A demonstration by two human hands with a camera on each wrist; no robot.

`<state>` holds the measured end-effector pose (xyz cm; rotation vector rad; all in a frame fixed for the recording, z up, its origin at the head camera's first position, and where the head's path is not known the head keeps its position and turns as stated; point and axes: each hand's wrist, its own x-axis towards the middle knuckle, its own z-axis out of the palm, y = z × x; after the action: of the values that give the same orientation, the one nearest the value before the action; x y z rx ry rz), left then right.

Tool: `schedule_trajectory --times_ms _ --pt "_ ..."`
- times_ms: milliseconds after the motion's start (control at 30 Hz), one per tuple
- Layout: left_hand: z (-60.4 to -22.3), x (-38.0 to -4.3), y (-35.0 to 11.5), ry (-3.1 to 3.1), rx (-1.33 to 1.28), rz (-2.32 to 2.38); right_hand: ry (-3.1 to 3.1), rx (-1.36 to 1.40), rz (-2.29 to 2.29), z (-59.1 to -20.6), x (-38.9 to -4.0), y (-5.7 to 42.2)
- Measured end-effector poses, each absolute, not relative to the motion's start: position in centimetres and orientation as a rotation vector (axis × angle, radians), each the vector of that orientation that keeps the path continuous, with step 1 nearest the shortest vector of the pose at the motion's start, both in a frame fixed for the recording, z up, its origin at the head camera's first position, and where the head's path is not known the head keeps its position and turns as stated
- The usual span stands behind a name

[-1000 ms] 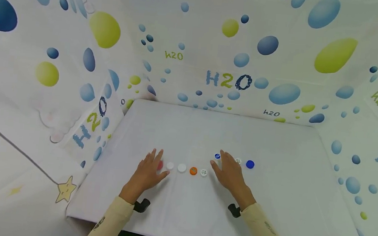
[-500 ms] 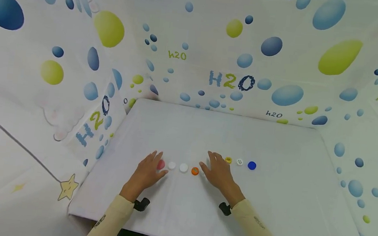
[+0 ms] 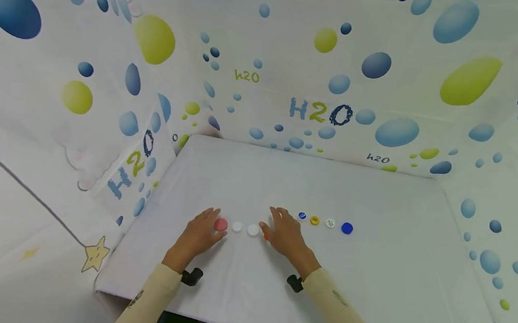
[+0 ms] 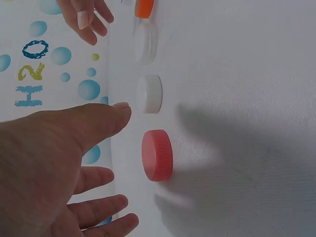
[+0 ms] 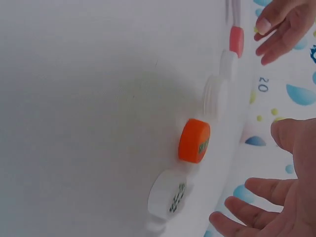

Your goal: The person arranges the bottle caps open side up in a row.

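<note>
Bottle caps lie in a row on the white-covered table. My left hand [image 3: 194, 236] hovers with spread fingers beside the red cap [image 4: 158, 155], apart from it in the left wrist view. To the right of the red cap are a small white cap [image 4: 149, 94] and a larger whitish cap [image 3: 253, 229]. My right hand [image 3: 286, 237] is held over the row's right end, its fingers loosely spread and holding nothing. It partly covers the orange cap [image 5: 194, 141] in the head view and hides the white cap with dark print [image 5: 169, 195], which the right wrist view shows.
A second row, farther back and right, has a blue-and-white cap [image 3: 302, 216], a yellow cap [image 3: 314, 220], a white printed cap [image 3: 330, 223] and a blue cap [image 3: 347, 228]. A patterned sheet [image 3: 270, 48] surrounds the white table cover [image 3: 367, 297].
My right hand has moved left from near the back row to over the orange cap, uncovering the back row. My left hand has drawn slightly left, uncovering the red cap. The caps appear still.
</note>
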<state>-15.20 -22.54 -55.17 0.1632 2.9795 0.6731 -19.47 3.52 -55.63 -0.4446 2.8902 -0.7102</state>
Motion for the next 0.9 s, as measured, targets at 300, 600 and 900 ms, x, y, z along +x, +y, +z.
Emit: schedule_trajectory --times_ms 300,600,900 --pt "-55.8 -15.5 -22.7 2.975 0.133 0.681 2.899 -0.514 -0.691 -55.8 -19.8 1.1" --pt "-56.0 -15.8 -22.7 2.991 0.151 0.656 2.892 -0.566 -0.697 -56.2 -19.8 -0.4" --pt "-56.2 -15.8 -23.1 3.011 0.175 0.619 2.923 -0.7 -0.679 -56.5 -19.7 -1.7"
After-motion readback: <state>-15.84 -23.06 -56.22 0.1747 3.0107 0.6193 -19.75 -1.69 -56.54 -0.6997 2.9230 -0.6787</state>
